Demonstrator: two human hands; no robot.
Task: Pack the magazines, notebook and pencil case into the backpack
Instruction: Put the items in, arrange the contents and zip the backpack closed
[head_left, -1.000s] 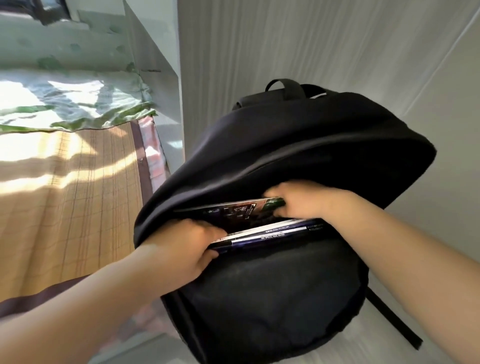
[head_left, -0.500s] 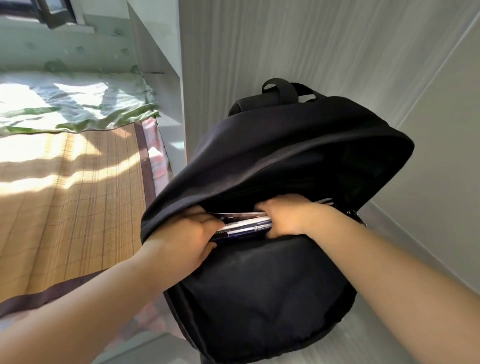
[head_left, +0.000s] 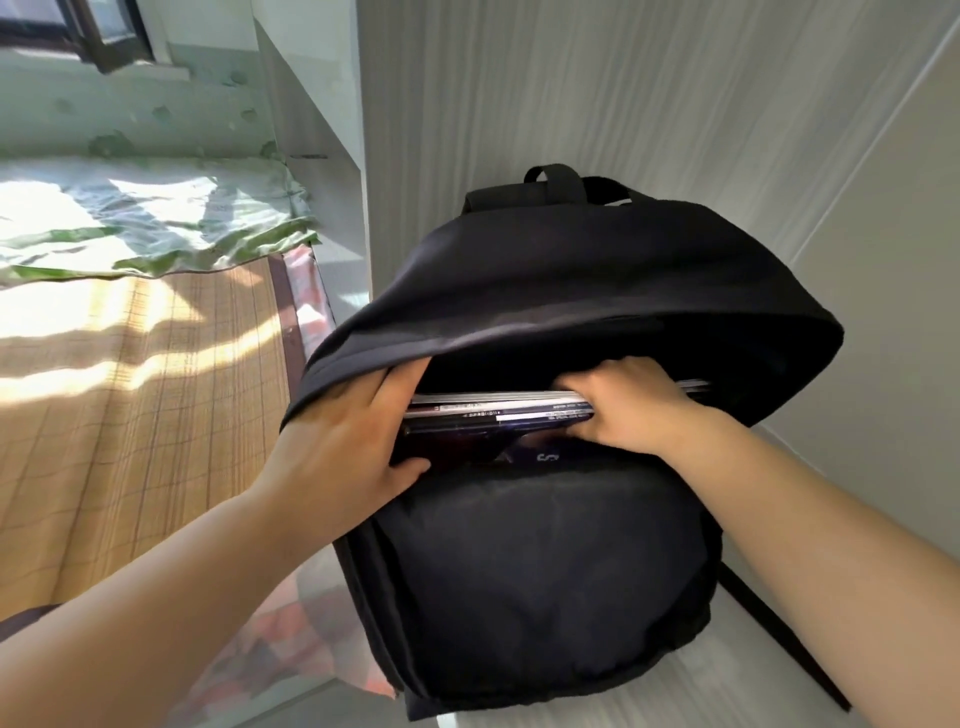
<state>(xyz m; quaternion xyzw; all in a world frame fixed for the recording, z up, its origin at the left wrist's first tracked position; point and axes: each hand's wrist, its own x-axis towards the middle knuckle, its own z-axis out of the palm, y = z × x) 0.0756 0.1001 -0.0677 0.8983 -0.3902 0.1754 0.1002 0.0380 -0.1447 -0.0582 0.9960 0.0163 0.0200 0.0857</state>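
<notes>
Beside a sunlit mat (head_left: 130, 395), flat-fingered left hand (head_left: 343, 447) braces the backpack (head_left: 545, 571); right hand (head_left: 623, 410) grips magazines (head_left: 493, 408).

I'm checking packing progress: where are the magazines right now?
In the head view, centre, the magazines sit in the open backpack, between the left hand and the right hand.

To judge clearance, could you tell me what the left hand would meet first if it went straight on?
Probably the inside of the backpack under its top flap; the fingers of the left hand point into the dark opening, depth unclear.
</notes>
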